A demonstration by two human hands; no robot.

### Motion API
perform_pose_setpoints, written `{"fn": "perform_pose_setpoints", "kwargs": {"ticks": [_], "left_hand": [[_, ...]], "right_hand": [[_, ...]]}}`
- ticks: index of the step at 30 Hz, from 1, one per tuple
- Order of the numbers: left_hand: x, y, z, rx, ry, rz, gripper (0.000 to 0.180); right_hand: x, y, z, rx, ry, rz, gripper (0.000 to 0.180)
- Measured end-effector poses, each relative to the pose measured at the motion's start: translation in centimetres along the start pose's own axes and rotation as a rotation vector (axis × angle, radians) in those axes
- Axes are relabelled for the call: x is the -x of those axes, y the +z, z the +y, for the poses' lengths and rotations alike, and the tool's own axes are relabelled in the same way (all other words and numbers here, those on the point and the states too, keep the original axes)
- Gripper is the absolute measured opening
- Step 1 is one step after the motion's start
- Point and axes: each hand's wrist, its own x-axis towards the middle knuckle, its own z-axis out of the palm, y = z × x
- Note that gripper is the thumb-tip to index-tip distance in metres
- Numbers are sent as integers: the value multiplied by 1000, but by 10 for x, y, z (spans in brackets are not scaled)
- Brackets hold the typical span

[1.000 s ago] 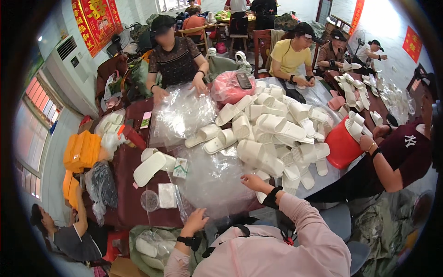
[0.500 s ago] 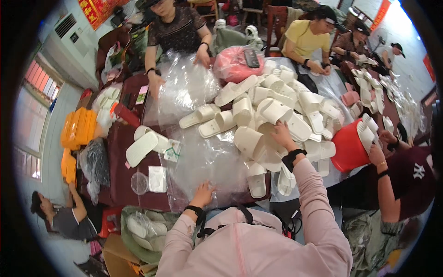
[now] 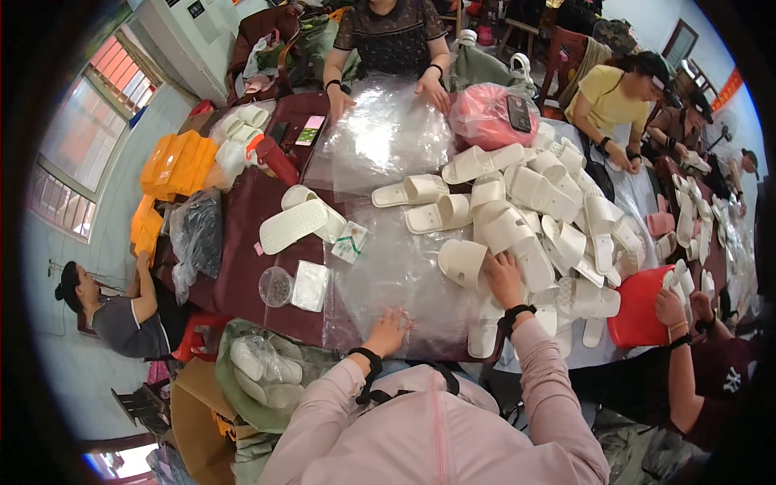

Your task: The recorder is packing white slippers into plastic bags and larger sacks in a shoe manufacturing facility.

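Observation:
My left hand (image 3: 386, 331) lies with its fingers spread on a stack of clear plastic bags (image 3: 368, 279) near the table's front edge. At the left side of a heap of white slide slippers (image 3: 546, 190), my right hand (image 3: 506, 281) is closed at the edge of a white slipper (image 3: 462, 263). That slipper is tilted, and its far side hides part of the grip. More slippers lie under and around my right wrist. Two white slippers (image 3: 299, 222) rest to the left of the bags, one leaning on the other.
Left of the bags are a white packet (image 3: 309, 285), a round clear tub (image 3: 276, 286), a red bottle (image 3: 276, 161) and orange boxes (image 3: 178, 166). A red bucket (image 3: 638, 307) stands right. Across the table, a person's hands touch more clear bags (image 3: 388, 133); a pink bundle (image 3: 489, 117) sits beside them.
The view has turned, so the scene sits farther right. My right hand has drawn back from the heap toward the left and the slipper there. My left hand stays on the bags.

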Motion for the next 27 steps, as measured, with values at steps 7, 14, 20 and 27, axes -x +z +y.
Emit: {"fn": "perform_pose_setpoints", "kwargs": {"ticks": [7,14,20,27], "left_hand": [[2,7,-9,-14,101,38,45],[9,22,-34,-13,176,-94,44],[-7,27,-44,-44,200,-51,45],[-15,4,-35,-360,380,-97,45]], "right_hand": [[9,14,-2,183,-12,-128,44],[10,10,-25,207,52,-86,44],[36,0,-57,117,56,-313,32],[103,19,-77,33,72,-411,36]]}}
